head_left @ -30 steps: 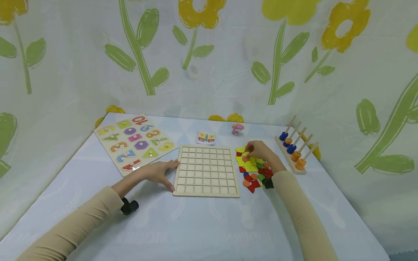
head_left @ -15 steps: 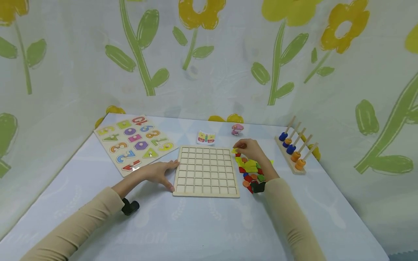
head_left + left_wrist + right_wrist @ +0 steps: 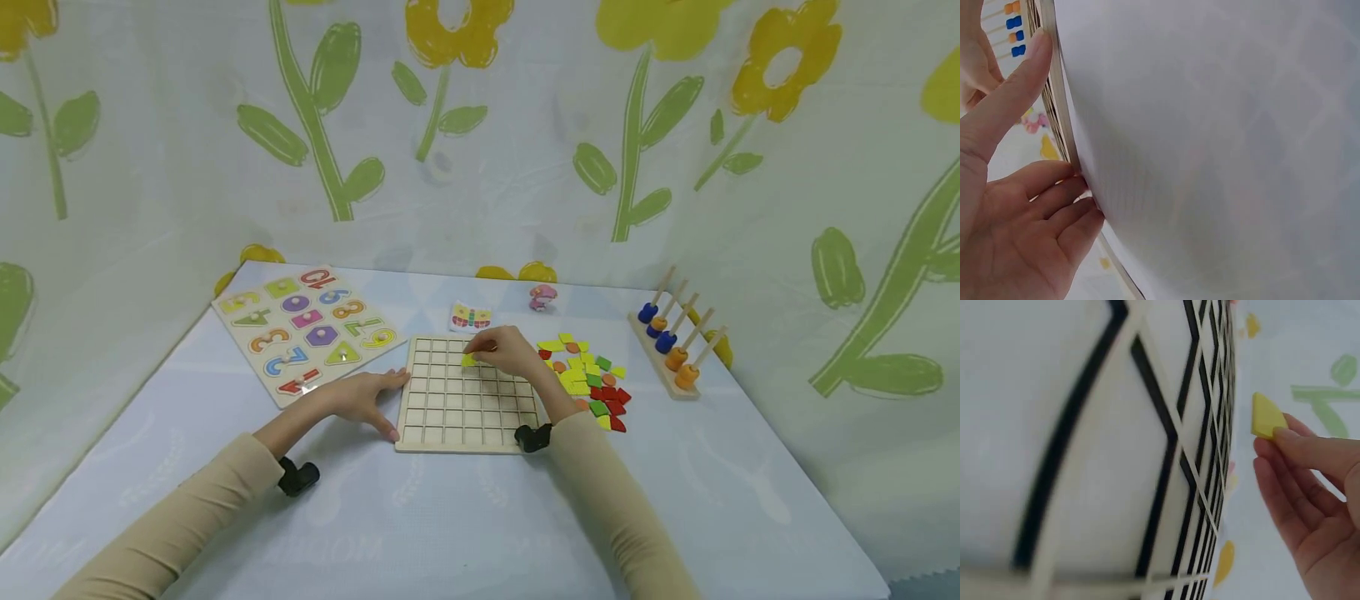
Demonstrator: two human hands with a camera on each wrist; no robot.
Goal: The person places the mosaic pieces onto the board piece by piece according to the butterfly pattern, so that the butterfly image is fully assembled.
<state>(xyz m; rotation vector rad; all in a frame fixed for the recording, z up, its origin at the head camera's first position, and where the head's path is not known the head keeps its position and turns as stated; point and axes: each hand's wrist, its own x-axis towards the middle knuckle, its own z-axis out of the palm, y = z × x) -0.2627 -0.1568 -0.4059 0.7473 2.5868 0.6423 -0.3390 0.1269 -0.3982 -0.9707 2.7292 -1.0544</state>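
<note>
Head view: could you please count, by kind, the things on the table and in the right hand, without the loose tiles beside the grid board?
Boards: 2 (grid board, number puzzle)
Peg stand: 1
Picture card: 1
Pink figurine: 1
Yellow tile in the right hand: 1
Total: 6

Yellow curved-edge piece (image 3: pixel 1266 417) — pinched over flat-lying wooden grid board (image 3: pixel 453 417).

Right hand (image 3: pixel 1329 540) is pinching a yellow piece (image 3: pixel 1266 417) (one edge curved); gridded board (image 3: pixel 1110 469) is filling the view's left.
</note>
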